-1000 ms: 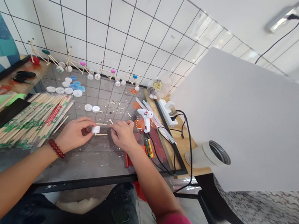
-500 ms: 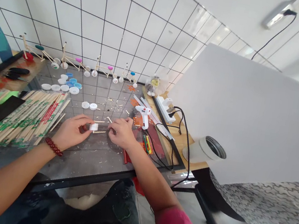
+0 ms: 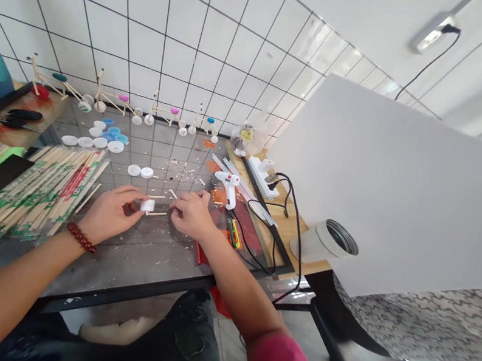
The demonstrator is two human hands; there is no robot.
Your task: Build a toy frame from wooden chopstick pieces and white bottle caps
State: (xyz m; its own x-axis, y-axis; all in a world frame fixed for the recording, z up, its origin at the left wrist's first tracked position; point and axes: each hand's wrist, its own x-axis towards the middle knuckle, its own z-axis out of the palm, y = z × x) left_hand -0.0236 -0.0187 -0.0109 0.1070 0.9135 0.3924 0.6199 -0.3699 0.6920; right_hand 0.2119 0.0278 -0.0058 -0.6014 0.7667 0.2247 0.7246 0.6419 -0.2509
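My left hand (image 3: 113, 208) pinches a white bottle cap (image 3: 147, 205), standing on edge, between thumb and fingertips. Two short thin wooden sticks, an upper stick (image 3: 157, 197) and a lower stick (image 3: 158, 213), stretch rightward from either side of the cap; whether they are joined to it I cannot tell. To the right, my right hand (image 3: 190, 214) rests low over the table with fingers curled. A small piece of stick (image 3: 173, 193) pokes out at its fingertips, apart from the cap. A pair of white caps (image 3: 140, 171) lies just beyond the hands.
Bundled wrapped chopsticks (image 3: 36, 189) lie left. A white glue gun (image 3: 228, 186), a cutter knife (image 3: 233, 233) and a power strip (image 3: 262, 177) with black cables are right. Small stick bicycles (image 3: 163, 118) line the wall. White and blue caps (image 3: 100, 143) sit behind the left hand.
The view has shifted slightly, so everything appears a little further left. Both hands keep nearly the same pose, and the cap stays in my left fingers.
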